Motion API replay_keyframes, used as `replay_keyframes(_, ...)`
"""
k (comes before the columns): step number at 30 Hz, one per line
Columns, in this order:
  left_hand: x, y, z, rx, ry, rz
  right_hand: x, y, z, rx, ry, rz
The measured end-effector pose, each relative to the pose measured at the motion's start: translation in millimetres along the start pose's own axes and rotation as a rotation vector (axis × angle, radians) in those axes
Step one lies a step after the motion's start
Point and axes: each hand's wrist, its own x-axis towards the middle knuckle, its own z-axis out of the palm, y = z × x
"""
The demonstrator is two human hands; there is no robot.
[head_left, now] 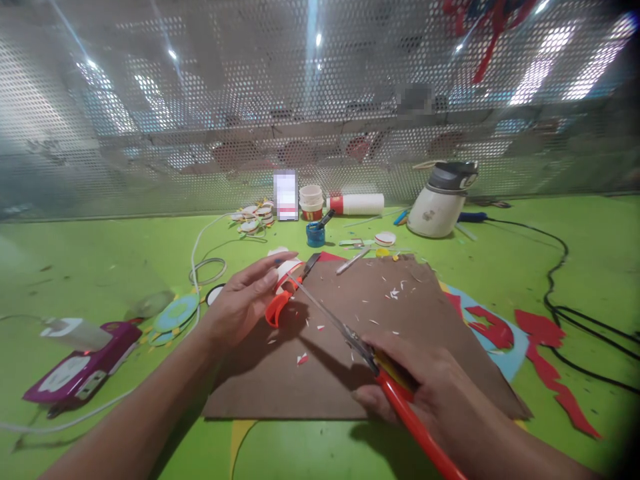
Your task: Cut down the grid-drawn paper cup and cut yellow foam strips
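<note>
My left hand [245, 293] is closed around a cut-down white paper cup piece [289, 272] with a red edge, held above the brown cardboard [370, 393]. In my right hand [420, 387] are long, narrow-bladed snips [325, 308] with red handles, the fingers wrapped round them. The blade tips reach the edge of the cup piece; whether they bite into it I cannot tell. Orange-handled scissors [278, 309] lie on the cardboard just behind and below the piece. Small white and red scraps [303, 359] are scattered over the board.
A purple power strip [113, 357] with a white plug stands left. Behind the board are a blue tub [315, 234], stacked paper cups [311, 200], a cup sleeve [365, 204] and a white jug [436, 210]. Red cut pieces [543, 333] and a black cable [553, 280] lie right.
</note>
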Motion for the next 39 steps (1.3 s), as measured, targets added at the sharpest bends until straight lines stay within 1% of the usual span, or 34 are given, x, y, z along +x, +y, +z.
replay_keyframes(6,-2.0,-0.2,-0.8,0.009,0.003,0.006,-2.2,-0.5,-2.4,-0.014,-0.023,-0.007)
replay_keyframes(10,-2.0,0.1,-1.7,0.014,-0.027,0.003,-2.9,-2.0,-2.3,-0.03,-0.007,-0.032)
replay_keyframes(15,0.1,-1.5,-4.2,0.029,-0.036,-0.004,-2.4,-2.5,-1.4,-0.04,0.014,-0.039)
replay_keyframes(20,0.9,-1.9,-5.8,0.034,-0.089,-0.034,-2.4,1.3,-1.5,-0.068,-0.013,-0.069)
replay_keyframes(24,-0.7,-0.8,-5.0,0.056,-0.082,-0.036,-1.5,5.2,0.2,-0.037,-0.016,-0.086)
replay_keyframes(30,-0.4,-0.5,-3.2,0.092,-0.047,-0.013,0.5,3.7,-3.1,-0.024,-0.058,-0.031)
replay_keyframes(35,1.1,-2.9,-5.7,0.112,-0.072,-0.003,1.0,-0.9,-6.4,-0.013,-0.066,0.004)
replay_keyframes(39,1.5,-3.0,-8.0,0.169,-0.066,0.009,1.6,-2.9,-6.8,0.034,-0.068,0.009)
